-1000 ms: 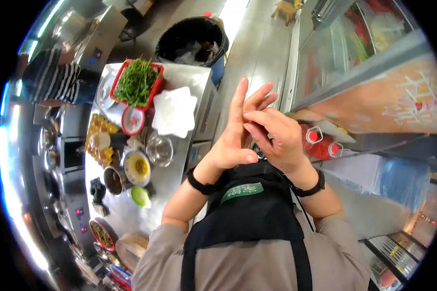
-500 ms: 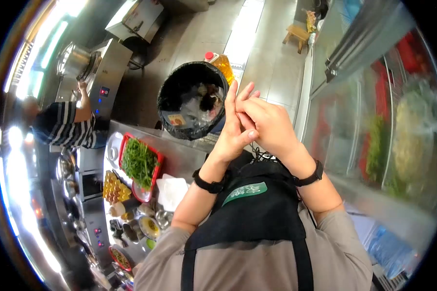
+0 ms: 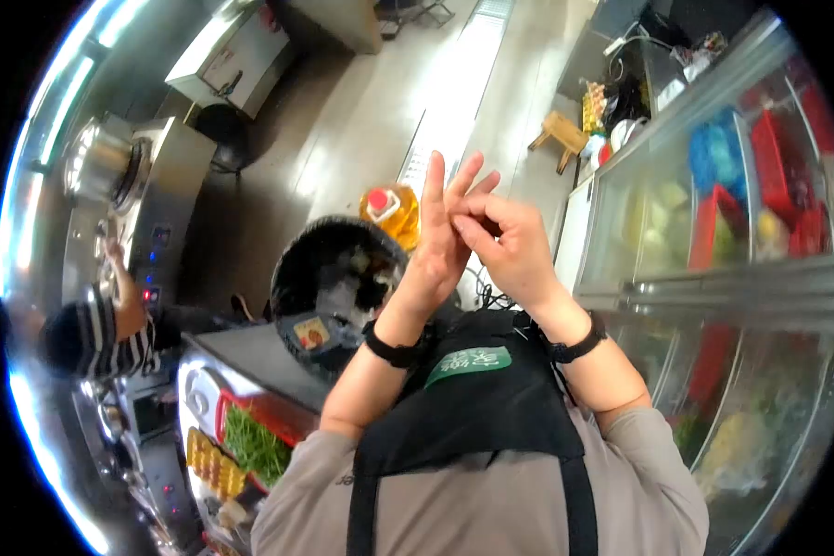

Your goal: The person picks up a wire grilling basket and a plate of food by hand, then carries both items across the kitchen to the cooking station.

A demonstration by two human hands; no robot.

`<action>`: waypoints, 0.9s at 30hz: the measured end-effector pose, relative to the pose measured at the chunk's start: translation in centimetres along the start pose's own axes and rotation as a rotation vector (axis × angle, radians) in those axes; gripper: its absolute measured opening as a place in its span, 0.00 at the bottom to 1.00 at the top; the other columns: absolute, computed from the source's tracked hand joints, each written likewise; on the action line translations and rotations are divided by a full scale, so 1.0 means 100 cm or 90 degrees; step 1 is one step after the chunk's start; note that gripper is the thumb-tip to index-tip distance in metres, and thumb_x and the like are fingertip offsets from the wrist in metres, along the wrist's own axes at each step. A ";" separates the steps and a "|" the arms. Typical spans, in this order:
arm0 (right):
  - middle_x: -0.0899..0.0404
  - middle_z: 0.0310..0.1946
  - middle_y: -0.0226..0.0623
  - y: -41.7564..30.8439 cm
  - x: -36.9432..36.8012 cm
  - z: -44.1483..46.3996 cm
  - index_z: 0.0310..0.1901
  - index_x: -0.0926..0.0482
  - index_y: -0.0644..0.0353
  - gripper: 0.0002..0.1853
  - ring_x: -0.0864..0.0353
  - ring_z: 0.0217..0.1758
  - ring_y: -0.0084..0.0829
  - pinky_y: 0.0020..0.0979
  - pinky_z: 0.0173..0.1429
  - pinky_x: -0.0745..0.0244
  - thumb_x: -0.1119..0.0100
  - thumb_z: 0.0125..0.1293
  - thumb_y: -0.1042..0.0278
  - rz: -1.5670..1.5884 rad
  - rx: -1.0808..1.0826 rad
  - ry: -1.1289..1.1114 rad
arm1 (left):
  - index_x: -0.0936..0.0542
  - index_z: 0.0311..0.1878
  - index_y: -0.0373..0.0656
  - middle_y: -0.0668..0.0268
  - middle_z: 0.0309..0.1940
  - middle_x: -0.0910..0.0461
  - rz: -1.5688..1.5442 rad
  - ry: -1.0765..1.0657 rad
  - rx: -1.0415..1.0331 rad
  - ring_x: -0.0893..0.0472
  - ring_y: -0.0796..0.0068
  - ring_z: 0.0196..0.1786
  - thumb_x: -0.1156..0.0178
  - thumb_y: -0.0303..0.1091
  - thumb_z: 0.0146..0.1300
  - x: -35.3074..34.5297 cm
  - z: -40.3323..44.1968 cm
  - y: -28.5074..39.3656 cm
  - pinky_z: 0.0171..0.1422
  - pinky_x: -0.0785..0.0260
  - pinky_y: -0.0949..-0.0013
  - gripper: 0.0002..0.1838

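Note:
My left hand (image 3: 438, 243) is held up in front of the apron with several fingers stretched out and apart. Pressed against its palm side is my right hand (image 3: 510, 243), its thumb and forefinger pinched together. Whatever lies between those fingertips, if anything, is too small to make out. Each wrist wears a black band. Below and left of the hands stands a bin (image 3: 292, 269) lined with a black bag, holding plastic and scraps. A jug of yellow oil (image 3: 400, 215) with a red cap stands beside it on the floor.
At left, a metal counter (image 3: 250, 357) carries green vegetables (image 3: 255, 445) in a red basket and an egg tray (image 3: 215, 463). A person in a striped shirt (image 3: 111, 338) works by a large pot (image 3: 97, 162). Glass-door fridges (image 3: 663, 222) line the right; a wooden stool (image 3: 562, 137) stands ahead.
My view has turned and moved forward, so the bin and counter sit lower and more of the fridge shows. My right hand's fingers have shifted from the left fingers towards the palm.

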State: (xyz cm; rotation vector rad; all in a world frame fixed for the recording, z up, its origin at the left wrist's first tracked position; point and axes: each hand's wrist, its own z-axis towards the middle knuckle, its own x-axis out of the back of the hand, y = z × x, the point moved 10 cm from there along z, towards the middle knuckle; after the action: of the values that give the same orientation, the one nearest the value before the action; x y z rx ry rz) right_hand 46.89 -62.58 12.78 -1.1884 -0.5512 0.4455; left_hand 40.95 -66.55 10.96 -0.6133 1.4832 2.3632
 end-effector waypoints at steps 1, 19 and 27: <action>0.18 0.30 0.35 -0.007 0.007 0.029 0.39 0.20 0.68 0.05 0.20 0.32 0.22 0.24 0.36 0.26 0.40 0.61 0.79 -0.061 0.058 0.004 | 0.69 0.76 0.64 0.48 0.76 0.60 -0.012 -0.029 0.002 0.50 0.46 0.75 0.43 0.77 0.49 0.009 0.029 -0.003 0.74 0.47 0.49 0.62; 0.23 0.25 0.35 0.161 0.237 0.441 0.36 0.20 0.56 0.06 0.22 0.24 0.36 0.34 0.26 0.28 0.37 0.54 0.73 -0.320 0.253 0.046 | 0.66 0.77 0.53 0.45 0.75 0.59 0.192 -0.023 0.146 0.49 0.47 0.75 0.39 0.73 0.49 0.102 0.489 -0.209 0.76 0.52 0.48 0.64; 0.28 0.20 0.25 0.247 0.334 0.614 0.31 0.20 0.62 0.01 0.35 0.21 0.13 0.21 0.26 0.39 0.40 0.56 0.78 0.059 -0.027 0.033 | 0.67 0.77 0.54 0.46 0.76 0.61 0.141 0.010 0.117 0.51 0.47 0.76 0.39 0.74 0.48 0.121 0.681 -0.265 0.76 0.51 0.50 0.65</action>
State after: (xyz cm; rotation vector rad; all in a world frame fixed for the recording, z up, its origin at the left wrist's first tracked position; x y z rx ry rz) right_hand 34.41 10.46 11.53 -1.2662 -0.4640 0.4828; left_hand 28.60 6.52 10.25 -0.4436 1.8353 2.3454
